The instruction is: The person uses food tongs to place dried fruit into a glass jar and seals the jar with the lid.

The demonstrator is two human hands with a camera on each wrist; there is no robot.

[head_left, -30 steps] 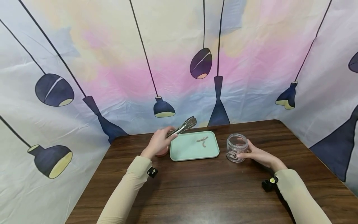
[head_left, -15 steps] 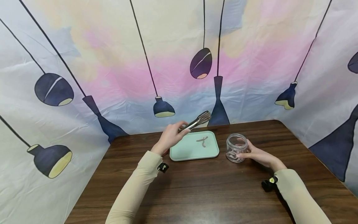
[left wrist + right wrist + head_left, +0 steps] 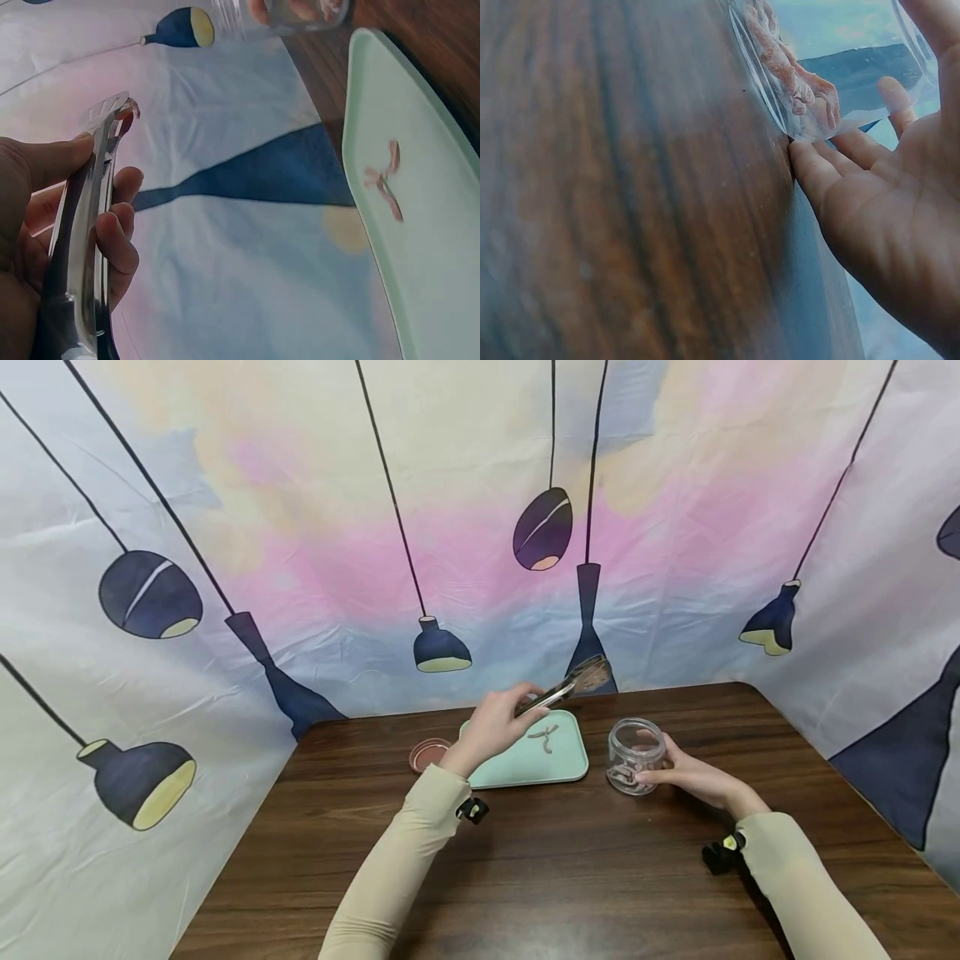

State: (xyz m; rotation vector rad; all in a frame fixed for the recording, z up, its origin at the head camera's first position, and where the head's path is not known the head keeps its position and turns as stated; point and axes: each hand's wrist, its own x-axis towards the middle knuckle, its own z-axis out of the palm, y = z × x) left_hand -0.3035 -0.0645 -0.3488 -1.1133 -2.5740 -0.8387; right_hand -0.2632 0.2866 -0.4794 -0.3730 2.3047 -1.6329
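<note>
My left hand [image 3: 491, 727] grips a pair of metal tongs [image 3: 561, 693] above the mint-green tray [image 3: 517, 770], their tips pointing right and up. In the left wrist view the tongs are squeezed nearly together, with a small reddish-brown strip [image 3: 133, 112] at their tips. A few similar thin strips [image 3: 388, 180] lie crossed on the tray. To the tray's right, my right hand [image 3: 697, 777] holds an uncapped clear jar [image 3: 628, 752] upright on the table, thumb in front and fingers behind. Several pinkish-brown strips [image 3: 787, 67] sit at the jar's bottom.
A reddish round lid [image 3: 429, 753] lies left of the tray, partly behind my left wrist. The dark wooden table [image 3: 585, 868] reaches to a painted cloth backdrop [image 3: 480, 568] at its far edge. Both wrists wear small black cameras.
My left hand has carried the tongs rightward across the tray, toward the jar. The reddish lid, mostly covered before, now shows. My right hand and the jar have stayed put.
</note>
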